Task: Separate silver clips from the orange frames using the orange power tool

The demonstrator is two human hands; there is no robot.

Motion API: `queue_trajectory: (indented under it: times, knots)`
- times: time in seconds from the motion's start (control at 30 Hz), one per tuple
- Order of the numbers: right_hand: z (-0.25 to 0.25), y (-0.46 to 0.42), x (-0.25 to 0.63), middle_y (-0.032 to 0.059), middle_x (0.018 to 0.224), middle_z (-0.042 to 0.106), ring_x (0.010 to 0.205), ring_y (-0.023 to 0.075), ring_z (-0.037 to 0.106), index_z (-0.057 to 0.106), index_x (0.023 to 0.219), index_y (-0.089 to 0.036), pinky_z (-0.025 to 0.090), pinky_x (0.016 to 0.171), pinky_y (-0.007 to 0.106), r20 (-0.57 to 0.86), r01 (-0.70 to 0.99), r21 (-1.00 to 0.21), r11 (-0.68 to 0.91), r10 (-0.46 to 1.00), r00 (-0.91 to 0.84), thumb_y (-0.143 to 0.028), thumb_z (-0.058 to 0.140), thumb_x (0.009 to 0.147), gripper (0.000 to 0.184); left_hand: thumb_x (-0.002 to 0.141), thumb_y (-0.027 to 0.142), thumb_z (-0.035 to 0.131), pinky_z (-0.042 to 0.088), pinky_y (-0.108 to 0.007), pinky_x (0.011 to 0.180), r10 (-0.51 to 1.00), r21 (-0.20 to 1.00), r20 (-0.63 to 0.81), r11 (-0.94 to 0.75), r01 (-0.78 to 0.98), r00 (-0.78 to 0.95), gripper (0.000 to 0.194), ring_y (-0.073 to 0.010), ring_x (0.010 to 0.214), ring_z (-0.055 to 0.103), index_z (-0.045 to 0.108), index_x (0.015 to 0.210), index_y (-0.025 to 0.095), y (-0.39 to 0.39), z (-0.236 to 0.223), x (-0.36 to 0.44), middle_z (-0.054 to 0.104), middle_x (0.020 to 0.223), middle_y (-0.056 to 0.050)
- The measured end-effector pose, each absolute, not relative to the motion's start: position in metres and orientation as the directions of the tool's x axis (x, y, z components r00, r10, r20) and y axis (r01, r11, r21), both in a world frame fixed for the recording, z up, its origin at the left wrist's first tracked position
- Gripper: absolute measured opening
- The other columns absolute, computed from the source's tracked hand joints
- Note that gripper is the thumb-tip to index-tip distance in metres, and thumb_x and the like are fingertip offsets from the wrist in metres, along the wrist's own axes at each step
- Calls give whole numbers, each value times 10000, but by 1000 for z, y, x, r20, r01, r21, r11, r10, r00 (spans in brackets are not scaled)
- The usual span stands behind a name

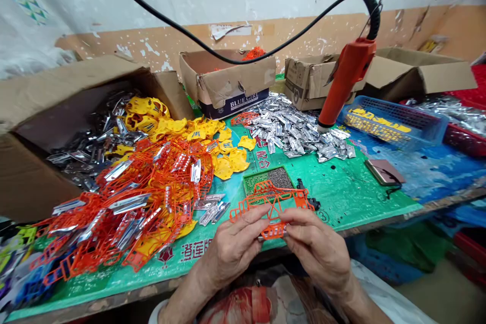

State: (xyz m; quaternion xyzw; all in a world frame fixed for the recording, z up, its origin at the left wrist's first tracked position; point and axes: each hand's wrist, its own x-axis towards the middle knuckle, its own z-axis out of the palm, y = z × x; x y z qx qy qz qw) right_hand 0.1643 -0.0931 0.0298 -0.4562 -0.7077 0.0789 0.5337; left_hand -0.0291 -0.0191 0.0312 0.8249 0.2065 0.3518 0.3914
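My left hand point(235, 245) and my right hand point(315, 245) are both closed on an orange plastic frame part point(271, 202), held just above the near edge of the green mat point(341, 190). A small silver metal piece seems to sit between the fingers under the frame. Just behind the frame lies a small green tray of dark screws point(271, 179). To the left is a big heap of orange frames with silver strips point(129, 207), and behind it yellow plastic pieces point(212, 142).
An orange electric screwdriver point(343, 83) hangs on a black coiled cable over a pile of silver metal parts point(296, 129). Cardboard boxes point(228, 81) line the back; a blue basket point(395, 121) stands at right. A large open box point(76, 126) holds more parts at left.
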Motion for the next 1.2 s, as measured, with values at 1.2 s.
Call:
queue_trajectory:
  times: [1.2]
  knots:
    - [18, -89, 168, 58, 906, 711, 847, 126, 678, 569, 978, -179, 544, 745, 222, 691, 496, -630, 598, 723, 6, -72, 555, 836, 178, 776, 36, 520, 521, -301, 937, 252, 274, 605, -957, 100, 755, 329, -203, 1106, 606, 581, 1095, 89, -6, 30, -24, 649, 1154, -183]
